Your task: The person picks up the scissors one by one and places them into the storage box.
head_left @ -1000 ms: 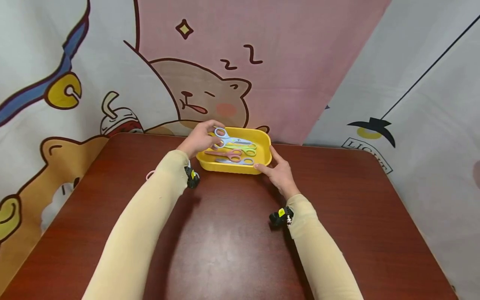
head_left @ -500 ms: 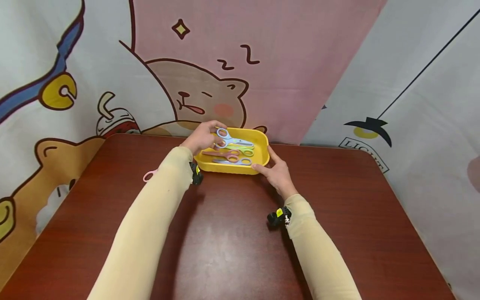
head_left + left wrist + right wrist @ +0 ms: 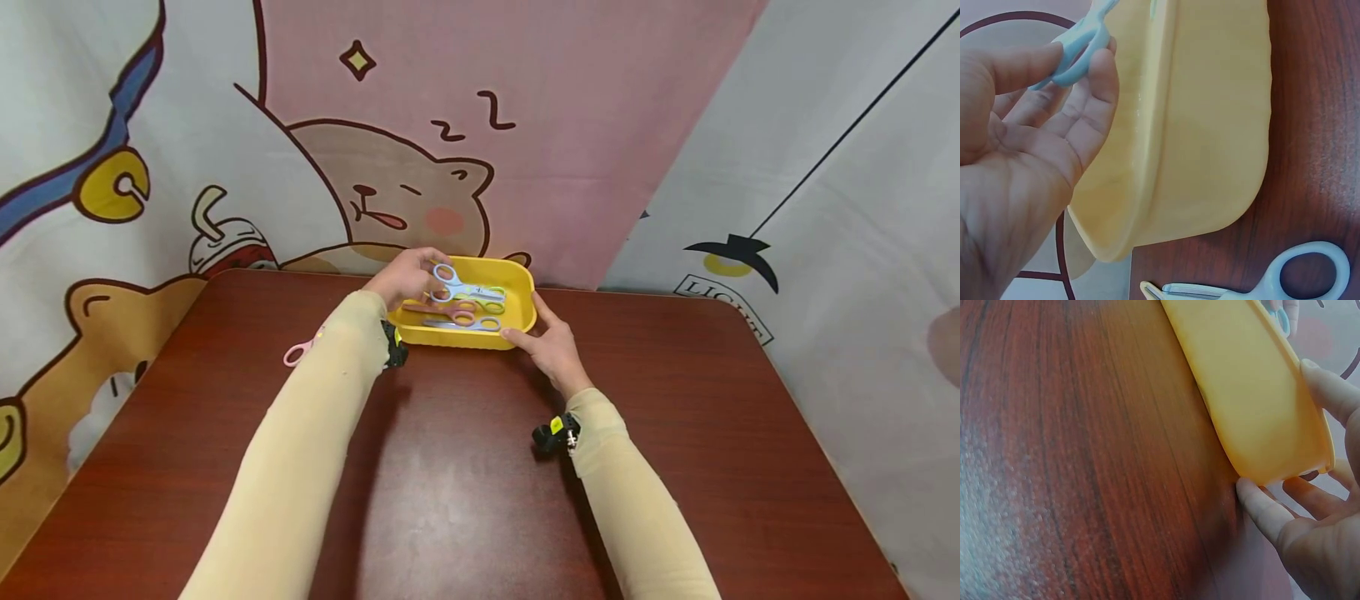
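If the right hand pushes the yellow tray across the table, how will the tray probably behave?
The yellow tray probably slides easily: its base looks smooth and the brown table is glossy. It seems light thin plastic, so a push high on the rim may tip it. The right hand touches its corner, which likely steadies it. The scissors inside may shift.

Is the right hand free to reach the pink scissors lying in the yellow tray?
Probably yes: the right hand only rests open against the tray corner, and the pink scissors lie uncovered just inside.
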`<state>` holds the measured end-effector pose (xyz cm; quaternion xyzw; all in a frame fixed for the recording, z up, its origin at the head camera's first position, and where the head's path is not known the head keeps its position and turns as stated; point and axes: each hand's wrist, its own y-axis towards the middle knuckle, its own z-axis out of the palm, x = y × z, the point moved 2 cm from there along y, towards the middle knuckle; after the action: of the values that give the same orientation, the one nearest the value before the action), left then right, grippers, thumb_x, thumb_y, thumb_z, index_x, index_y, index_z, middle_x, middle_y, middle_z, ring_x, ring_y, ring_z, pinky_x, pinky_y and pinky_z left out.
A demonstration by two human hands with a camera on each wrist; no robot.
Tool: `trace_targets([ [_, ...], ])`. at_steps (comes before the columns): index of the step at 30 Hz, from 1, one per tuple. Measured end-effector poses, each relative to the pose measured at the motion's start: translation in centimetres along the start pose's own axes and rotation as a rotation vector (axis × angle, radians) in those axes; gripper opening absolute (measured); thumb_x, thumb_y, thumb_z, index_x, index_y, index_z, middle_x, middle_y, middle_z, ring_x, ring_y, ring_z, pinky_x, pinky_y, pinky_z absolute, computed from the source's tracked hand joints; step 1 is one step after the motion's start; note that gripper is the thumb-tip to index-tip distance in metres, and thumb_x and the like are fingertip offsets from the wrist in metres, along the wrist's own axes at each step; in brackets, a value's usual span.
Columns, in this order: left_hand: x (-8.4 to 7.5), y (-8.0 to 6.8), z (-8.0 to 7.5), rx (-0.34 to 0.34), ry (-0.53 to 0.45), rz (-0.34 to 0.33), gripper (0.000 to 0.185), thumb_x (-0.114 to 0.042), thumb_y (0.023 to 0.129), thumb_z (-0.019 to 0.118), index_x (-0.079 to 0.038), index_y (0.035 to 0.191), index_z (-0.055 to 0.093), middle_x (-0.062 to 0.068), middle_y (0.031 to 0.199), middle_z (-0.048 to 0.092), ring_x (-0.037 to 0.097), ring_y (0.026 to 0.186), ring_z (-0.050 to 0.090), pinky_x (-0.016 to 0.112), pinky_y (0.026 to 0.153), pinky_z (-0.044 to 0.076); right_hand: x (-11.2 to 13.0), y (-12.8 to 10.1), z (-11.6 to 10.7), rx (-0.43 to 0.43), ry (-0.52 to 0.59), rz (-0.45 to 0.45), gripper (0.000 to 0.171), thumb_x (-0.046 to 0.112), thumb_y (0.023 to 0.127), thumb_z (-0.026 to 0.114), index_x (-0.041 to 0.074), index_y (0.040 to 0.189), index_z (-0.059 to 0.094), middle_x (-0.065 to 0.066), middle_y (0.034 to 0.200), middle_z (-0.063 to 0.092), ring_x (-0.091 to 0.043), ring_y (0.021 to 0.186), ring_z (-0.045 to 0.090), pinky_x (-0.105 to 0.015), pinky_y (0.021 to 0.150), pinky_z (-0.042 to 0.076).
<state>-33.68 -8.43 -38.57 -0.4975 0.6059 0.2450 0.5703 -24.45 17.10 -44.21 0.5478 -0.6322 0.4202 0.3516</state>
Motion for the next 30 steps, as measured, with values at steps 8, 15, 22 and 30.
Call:
trace_targets([
  [8, 0.6, 0.3, 0.2, 0.034, 0.004, -0.061, 0.046, 0.011, 0.098, 0.055, 0.001, 0.143, 0.050, 0.017, 0.130, 0.058, 0.026, 0.092, 0.066, 0.049, 0.092, 0.058, 0.0, 0.0, 0.0, 0.002, 0.012, 0.004, 0.097, 0.033, 0.088, 0.084, 0.027, 0.165, 0.025, 0.000, 0.170, 0.026, -0.020, 0.154, 0.027, -0.040, 0.123, 0.032],
  [15, 0.8, 0.3, 0.4, 0.058, 0.009, -0.103, 0.044, 0.013, 0.097, 0.054, 0.001, 0.139, 0.051, 0.017, 0.127, 0.058, 0.025, 0.087, 0.066, 0.041, 0.081, 0.061, 0.1, 0.0, 0.0, 0.003, 0.020, 0.005, 0.097, 0.031, 0.088, 0.084, 0.028, 0.165, 0.025, 0.000, 0.170, 0.025, -0.020, 0.153, 0.029, -0.040, 0.122, 0.033],
  [22, 1.1, 0.2, 0.8, 0.073, -0.006, -0.130, 0.047, 0.019, 0.094, 0.052, 0.003, 0.138, 0.050, 0.018, 0.126, 0.056, 0.026, 0.086, 0.065, 0.040, 0.080, 0.062, 0.1, 0.0, 0.0, 0.002, 0.027, 0.001, 0.097, 0.030, 0.088, 0.084, 0.028, 0.165, 0.025, -0.001, 0.170, 0.025, -0.021, 0.151, 0.032, -0.040, 0.120, 0.036],
  [30, 1.3, 0.4, 0.8, 0.097, 0.128, -0.157, 0.048, 0.016, 0.093, 0.052, 0.002, 0.139, 0.050, 0.018, 0.125, 0.057, 0.021, 0.078, 0.062, 0.032, 0.073, 0.059, 0.0, 0.1, -0.1, 0.002, 0.029, -0.001, 0.097, 0.029, 0.088, 0.084, 0.028, 0.165, 0.025, 0.000, 0.170, 0.025, -0.021, 0.152, 0.031, -0.040, 0.121, 0.035],
])
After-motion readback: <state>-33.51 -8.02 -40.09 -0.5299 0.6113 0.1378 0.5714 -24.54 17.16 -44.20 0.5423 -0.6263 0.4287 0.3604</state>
